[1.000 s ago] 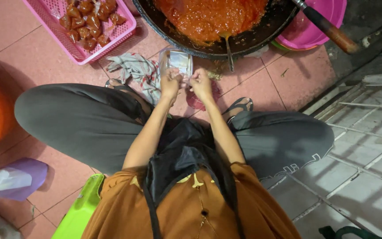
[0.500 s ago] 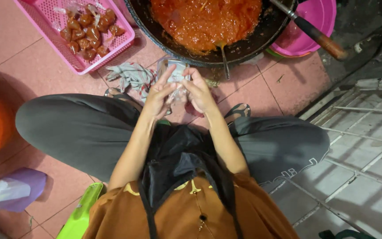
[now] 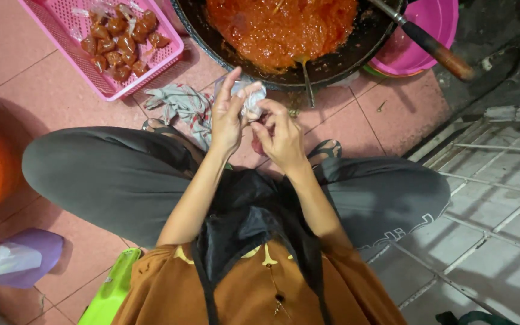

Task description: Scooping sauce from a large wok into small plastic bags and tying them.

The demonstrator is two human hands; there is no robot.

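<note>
Plastic pouch (image 3: 249, 99), small and clear, pinched between left hand (image 3: 229, 114) and right hand (image 3: 281, 135) at upper centre. Both grip it just below the wok of red paste (image 3: 281, 27), close for filling.

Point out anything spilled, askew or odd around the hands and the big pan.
A crumpled striped cloth lies bunched on the tiled floor beside the left hand. Red sauce smears the dark pan's inner wall. Both hands, the right hand too, pinch a small clear plastic bag. Nothing looks spilled on the floor.
</note>
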